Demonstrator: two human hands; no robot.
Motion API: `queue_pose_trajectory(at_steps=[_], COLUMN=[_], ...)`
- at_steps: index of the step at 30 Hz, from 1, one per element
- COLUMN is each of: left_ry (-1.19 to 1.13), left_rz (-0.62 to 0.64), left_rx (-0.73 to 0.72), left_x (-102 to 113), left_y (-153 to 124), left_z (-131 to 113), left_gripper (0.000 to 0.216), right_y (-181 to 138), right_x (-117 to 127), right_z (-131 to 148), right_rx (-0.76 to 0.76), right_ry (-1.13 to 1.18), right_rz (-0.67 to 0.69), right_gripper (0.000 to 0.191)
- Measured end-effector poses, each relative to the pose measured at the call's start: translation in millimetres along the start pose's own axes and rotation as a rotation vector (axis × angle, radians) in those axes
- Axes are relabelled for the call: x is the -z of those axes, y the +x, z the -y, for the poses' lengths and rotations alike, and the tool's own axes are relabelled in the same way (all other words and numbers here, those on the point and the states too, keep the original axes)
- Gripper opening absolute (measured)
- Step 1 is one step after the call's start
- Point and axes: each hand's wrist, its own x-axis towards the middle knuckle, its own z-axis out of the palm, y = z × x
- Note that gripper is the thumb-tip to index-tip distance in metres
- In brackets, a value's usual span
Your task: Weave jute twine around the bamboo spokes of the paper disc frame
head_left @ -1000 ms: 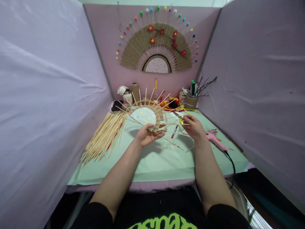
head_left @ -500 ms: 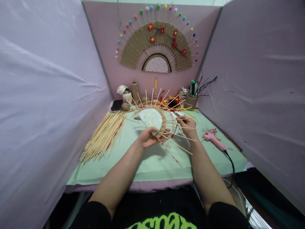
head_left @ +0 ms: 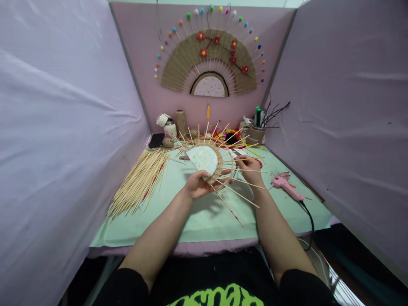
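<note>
A half-round fan [head_left: 204, 159] with a pale flowered centre, a woven twine band and thin sticks fanning outward is tilted above the table. My left hand [head_left: 199, 183] grips its lower edge, thumb on the front and fingers behind. At the right side, my right hand [head_left: 249, 169] is closed in a pinch beside the outer ring of twine [head_left: 232, 163], among the sticks. The pinched strand looks like twine, though the fingers mostly cover it. Red-handled scissors [head_left: 260, 162] lie partly hidden behind my right hand.
Loose sticks [head_left: 138, 182] lie in a pile on the left. A pink glue gun [head_left: 288, 187] with a black cord rests at right. Along the back stand a bottle [head_left: 170, 128], twine spool [head_left: 180, 122] and pen holder [head_left: 256, 135]. A finished fan [head_left: 185, 63] hangs on the wall.
The fan has tipped slightly, its upper stick ends now lower and farther right. My right hand stays close to the same spot, and more of the red scissors handle shows behind it.
</note>
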Motion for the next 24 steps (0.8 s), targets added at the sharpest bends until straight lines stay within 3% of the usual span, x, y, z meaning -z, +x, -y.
queue_pose_trajectory(at_steps=[12, 24], left_ry=[-0.015, -0.058], left_rz=[-0.019, -0.203], left_rx=[0.029, -0.046], left_x=[5.8, 5.4], left_y=[3.3, 2.6], left_z=[-1.2, -6.1], left_gripper=[0.051, 0.057], right_y=[2.7, 1.5], right_x=[4.3, 7.7], right_z=[-2.7, 3.3], right_rx=[0.045, 0.065], right_ry=[-0.007, 0.01], right_rz=[-0.164, -0.351], right_gripper=[0.024, 0.034])
